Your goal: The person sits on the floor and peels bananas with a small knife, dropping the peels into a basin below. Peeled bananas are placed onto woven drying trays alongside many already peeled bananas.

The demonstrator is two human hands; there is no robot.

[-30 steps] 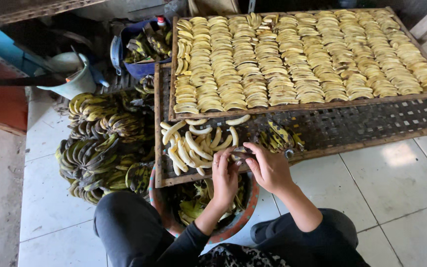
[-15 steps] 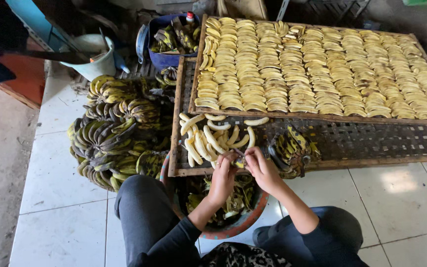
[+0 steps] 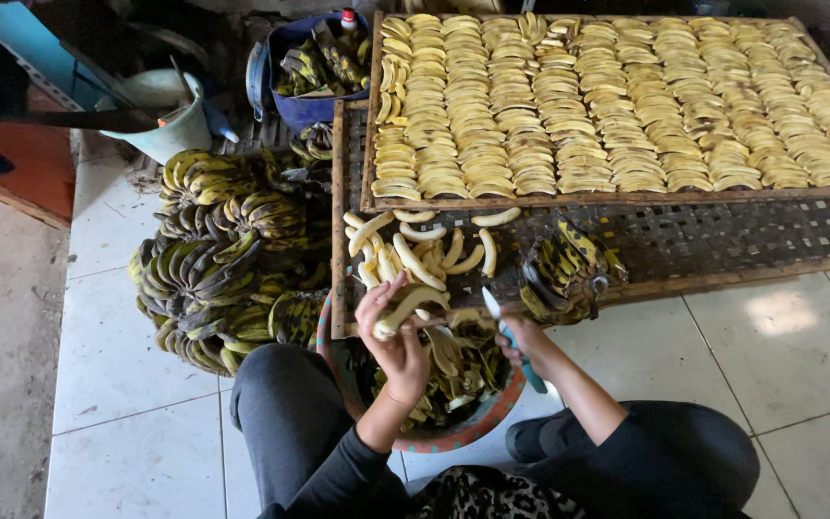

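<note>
Left hand (image 3: 398, 348) grips peeled banana (image 3: 407, 308) at rack edge (image 3: 338, 288); right hand (image 3: 521, 338) clasps knife (image 3: 508, 338).

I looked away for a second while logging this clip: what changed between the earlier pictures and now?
The hands, together before, have parted: the left hand lifts a peeled banana, the right hand draws the knife aside. Peeled pile, sliced tray and unpeeled bunches are unchanged.
</note>
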